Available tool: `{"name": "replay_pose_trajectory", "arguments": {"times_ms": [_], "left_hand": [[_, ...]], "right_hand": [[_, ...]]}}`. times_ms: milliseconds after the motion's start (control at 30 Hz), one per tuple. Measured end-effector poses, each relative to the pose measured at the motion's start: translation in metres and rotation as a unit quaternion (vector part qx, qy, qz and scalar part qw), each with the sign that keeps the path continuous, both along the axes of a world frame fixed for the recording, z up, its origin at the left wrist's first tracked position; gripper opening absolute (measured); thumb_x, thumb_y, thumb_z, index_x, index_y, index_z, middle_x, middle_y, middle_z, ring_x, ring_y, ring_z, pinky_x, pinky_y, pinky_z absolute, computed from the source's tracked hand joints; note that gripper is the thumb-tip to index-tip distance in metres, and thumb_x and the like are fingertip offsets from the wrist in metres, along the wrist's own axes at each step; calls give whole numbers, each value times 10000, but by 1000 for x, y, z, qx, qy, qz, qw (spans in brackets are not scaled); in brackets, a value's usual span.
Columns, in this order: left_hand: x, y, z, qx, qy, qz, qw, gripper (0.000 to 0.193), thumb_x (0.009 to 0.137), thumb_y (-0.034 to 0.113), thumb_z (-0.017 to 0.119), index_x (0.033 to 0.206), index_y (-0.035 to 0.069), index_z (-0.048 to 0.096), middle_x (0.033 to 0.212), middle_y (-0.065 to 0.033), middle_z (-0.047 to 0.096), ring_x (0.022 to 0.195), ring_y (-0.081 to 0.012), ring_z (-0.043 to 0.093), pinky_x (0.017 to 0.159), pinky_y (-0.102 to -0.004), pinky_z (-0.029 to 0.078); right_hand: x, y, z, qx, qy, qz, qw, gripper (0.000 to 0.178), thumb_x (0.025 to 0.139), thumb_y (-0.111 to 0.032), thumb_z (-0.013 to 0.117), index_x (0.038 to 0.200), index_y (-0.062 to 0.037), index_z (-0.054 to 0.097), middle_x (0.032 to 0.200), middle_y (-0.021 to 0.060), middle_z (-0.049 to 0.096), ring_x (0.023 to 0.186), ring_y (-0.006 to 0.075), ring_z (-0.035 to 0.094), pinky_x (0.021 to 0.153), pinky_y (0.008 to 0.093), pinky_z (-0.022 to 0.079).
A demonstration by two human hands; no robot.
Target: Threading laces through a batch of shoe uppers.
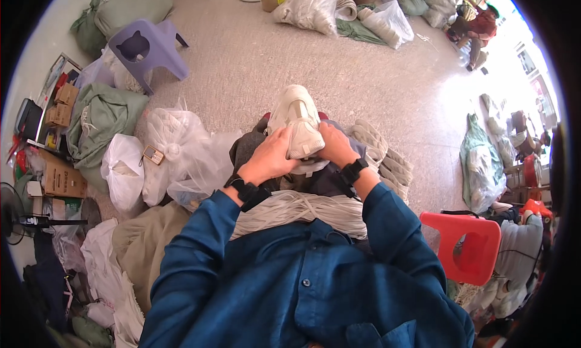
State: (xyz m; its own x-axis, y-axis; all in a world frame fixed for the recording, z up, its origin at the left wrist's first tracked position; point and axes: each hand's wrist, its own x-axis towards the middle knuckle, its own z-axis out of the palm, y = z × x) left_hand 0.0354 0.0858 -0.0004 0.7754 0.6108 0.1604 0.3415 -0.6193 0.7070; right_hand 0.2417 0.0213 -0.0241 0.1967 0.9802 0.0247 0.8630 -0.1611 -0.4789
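A speckled floor (290,64) is being crowded by bags. A cream shoe (298,121) is being gripped by the left hand (272,157) and right hand (334,143), both closed round it.

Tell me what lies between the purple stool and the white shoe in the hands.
In the head view, only bare speckled floor lies between the purple stool and the white shoe.

Both arms in blue sleeves reach forward from the bottom of the view, elbows bent and out to the sides. The left hand (273,157) and the right hand (334,143) sit close together, fingers curled in a grip. Each wrist wears a black band.
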Motion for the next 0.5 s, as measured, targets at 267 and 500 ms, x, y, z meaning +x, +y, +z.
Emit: {"name": "replay_pose_trajectory", "arguments": {"times_ms": [267,500], "left_hand": [[-17,35,-27,-19,-3,11,1000,584,794,12,626,1370,44,535,1144,-248,675,1139,-411,626,945,-443,508],[-15,22,-55,150,59,9,987,729,770,-54,632,1459,2,402,1384,-229,547,1276,-404,537,1034,-438,453]], "right_hand": [[-17,-32,12,31,23,39,998,579,760,-246,718,1226,36,520,1085,276,578,982,467,620,834,510,531],[-36,-29,13,14,-46,56,997,512,799,-243,709,1185,43,534,1066,261,589,901,448,658,743,502,556]]}}
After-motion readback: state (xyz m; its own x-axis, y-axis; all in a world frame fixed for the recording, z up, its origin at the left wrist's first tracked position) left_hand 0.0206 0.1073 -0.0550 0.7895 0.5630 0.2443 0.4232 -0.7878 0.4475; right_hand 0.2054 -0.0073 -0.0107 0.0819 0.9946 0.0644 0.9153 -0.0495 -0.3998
